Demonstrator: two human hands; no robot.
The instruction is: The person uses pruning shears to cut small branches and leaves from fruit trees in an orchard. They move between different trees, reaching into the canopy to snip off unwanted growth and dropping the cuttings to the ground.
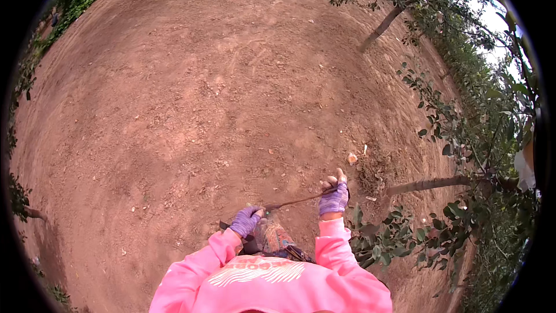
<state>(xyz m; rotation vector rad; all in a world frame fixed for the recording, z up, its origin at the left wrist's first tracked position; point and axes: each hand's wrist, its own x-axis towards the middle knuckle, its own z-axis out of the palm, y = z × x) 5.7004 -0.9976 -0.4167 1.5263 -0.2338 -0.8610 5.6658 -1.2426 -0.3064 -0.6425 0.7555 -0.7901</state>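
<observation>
My left hand (246, 220), in a purple knitted glove with bare fingertips, is closed on one end of a thin brown strap or cord (299, 201) in front of my waist. The cord runs up and right to my right hand (335, 193), gloved alike, whose fingers are curled around its other end. Black straps (249, 245) hang beside my left wrist, against patterned trousers (276, 237). What the straps belong to cannot be told. I wear a pink long-sleeved top (278, 289) with a white and red print.
Bare reddish soil lies ahead. A leafy fruit tree stands close at my right, its trunk (428, 185) and low branches (393, 243) near my right arm. A pale orange fruit or scrap (352, 158) lies beyond my right hand. Another trunk (382, 28) leans farther off.
</observation>
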